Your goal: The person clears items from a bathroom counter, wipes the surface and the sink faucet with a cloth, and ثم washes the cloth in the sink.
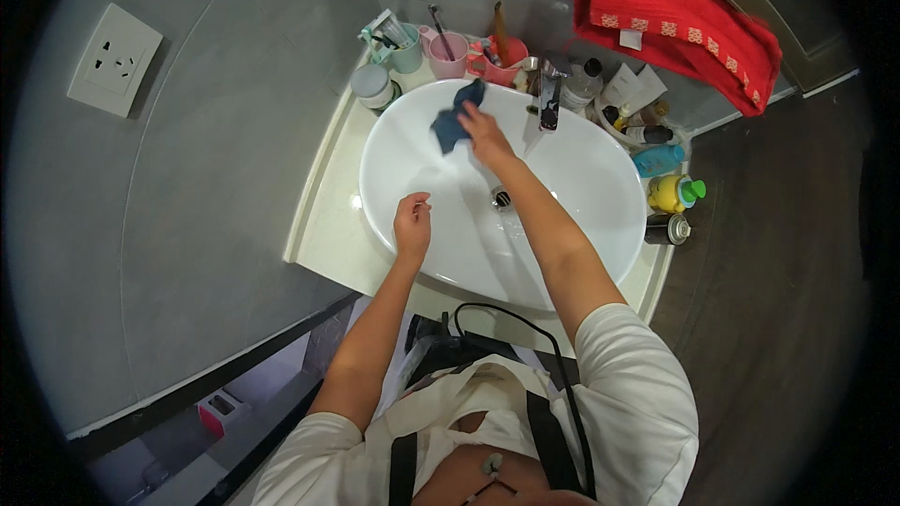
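Note:
A white oval washbasin [581, 225] fills the counter in front of me. At its far left rim, my right hand [487, 139] holds a dark blue cloth [452, 129], its fingers pressed onto the fabric. Part of the cloth lies over the rim and part hangs on the inner wall. Over the near left side of the basin, my left hand [412, 225] is loosely closed, and nothing shows in its fingers. A chrome faucet [548, 103] stands at the back rim, right of the cloth. The round drain [502, 198] lies between my arms.
Behind the rim stand a green cup [405, 54], a pink cup [446, 58], a red cup [502, 64] and a lidded jar [372, 86]. Several bottles crowd the right, including a yellow pump bottle [669, 194] and a dark can [664, 230]. A red towel [670, 19] hangs above.

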`<state>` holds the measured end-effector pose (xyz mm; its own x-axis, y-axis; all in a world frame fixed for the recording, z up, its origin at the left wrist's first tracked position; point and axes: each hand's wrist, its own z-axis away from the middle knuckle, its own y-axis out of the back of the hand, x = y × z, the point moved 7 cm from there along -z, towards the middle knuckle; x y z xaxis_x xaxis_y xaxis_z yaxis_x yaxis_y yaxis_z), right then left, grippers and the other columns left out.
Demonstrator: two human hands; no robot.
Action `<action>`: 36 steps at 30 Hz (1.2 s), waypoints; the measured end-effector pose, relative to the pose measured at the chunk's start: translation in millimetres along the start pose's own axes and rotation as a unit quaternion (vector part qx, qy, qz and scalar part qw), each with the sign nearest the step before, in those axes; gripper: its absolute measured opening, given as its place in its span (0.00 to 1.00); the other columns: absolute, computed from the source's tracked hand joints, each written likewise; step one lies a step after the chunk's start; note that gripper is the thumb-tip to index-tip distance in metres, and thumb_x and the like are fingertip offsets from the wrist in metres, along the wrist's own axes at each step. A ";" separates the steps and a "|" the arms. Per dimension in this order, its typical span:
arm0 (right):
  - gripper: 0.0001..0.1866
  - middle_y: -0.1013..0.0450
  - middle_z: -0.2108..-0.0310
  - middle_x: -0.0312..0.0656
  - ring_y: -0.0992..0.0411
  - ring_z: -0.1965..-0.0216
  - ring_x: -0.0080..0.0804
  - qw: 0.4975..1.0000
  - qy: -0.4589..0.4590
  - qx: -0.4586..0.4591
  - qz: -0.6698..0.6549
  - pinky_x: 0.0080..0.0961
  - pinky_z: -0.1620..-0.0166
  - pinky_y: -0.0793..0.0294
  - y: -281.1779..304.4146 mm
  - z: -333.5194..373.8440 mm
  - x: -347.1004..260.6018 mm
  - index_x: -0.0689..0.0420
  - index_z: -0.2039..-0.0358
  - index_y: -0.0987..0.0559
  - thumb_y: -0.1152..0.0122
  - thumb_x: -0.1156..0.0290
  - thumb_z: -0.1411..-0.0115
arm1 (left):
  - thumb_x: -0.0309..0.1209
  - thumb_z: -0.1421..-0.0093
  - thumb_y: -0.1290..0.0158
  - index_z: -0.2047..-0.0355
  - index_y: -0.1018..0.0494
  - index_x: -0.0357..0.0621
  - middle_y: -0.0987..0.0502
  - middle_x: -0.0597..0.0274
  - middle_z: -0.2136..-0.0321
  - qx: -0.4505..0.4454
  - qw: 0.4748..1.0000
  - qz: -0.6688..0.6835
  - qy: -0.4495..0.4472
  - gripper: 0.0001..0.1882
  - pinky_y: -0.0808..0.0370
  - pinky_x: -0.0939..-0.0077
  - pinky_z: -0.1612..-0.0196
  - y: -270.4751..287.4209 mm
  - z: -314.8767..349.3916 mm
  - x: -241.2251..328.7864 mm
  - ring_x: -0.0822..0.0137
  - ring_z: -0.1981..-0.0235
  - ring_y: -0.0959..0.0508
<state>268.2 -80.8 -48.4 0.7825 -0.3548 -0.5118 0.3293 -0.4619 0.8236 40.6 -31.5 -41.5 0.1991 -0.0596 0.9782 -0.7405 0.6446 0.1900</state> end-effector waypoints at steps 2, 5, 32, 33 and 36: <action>0.31 0.43 0.44 0.38 0.40 0.48 0.41 0.988 0.091 -0.126 -0.009 0.30 0.49 0.36 -30.7 26.0 -4.1 0.47 0.52 0.31 0.46 0.85 0.60 | 0.21 0.47 0.56 0.65 0.30 0.38 0.29 0.58 0.69 0.003 1.000 -0.004 -0.008 0.09 0.30 0.78 0.66 -2.0 -3.6 -3.9 0.68 0.70 0.26; 0.29 0.43 0.44 0.33 0.38 0.51 0.40 0.975 0.087 -0.196 0.060 0.29 0.52 0.34 -7.6 50.4 -21.7 0.44 0.54 0.29 0.46 0.83 0.60 | 0.21 0.45 0.57 0.63 0.31 0.38 0.30 0.62 0.71 0.008 1.000 0.008 0.012 0.10 0.32 0.81 0.65 6.8 -7.0 -19.3 0.72 0.70 0.29; 0.20 0.33 0.55 0.47 0.31 0.58 0.39 0.972 -0.102 0.132 -0.167 0.27 0.56 0.31 161.8 96.7 -87.5 0.54 0.62 0.25 0.48 0.79 0.59 | 0.49 0.40 0.63 0.58 0.32 0.48 0.29 0.56 0.59 -0.297 0.720 0.526 0.342 0.22 0.30 0.60 0.60 -116.8 -7.3 68.9 0.59 0.60 0.28; 0.20 0.35 0.53 0.47 0.31 0.57 0.40 0.968 -0.107 0.151 -0.172 0.28 0.56 0.31 166.3 97.9 -94.5 0.54 0.62 0.25 0.47 0.79 0.59 | 0.49 0.40 0.63 0.59 0.32 0.47 0.28 0.57 0.60 -0.288 0.735 0.513 0.338 0.21 0.29 0.61 0.61 -115.7 -14.5 71.0 0.60 0.60 0.27; 0.18 0.39 0.50 0.47 0.31 0.58 0.43 0.967 -0.071 0.177 -0.168 0.31 0.57 0.30 174.1 98.7 -121.1 0.51 0.64 0.24 0.40 0.76 0.60 | 0.47 0.42 0.58 0.65 0.31 0.45 0.26 0.59 0.67 -0.293 0.730 0.505 0.356 0.19 0.28 0.68 0.67 -126.3 -18.5 97.9 0.64 0.68 0.25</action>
<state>178.6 -198.5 132.8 0.5742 -0.2335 -0.7847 0.3299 -0.8112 0.4828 165.5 -104.6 28.7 0.1794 0.9481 0.2627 -0.3810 0.3132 -0.8699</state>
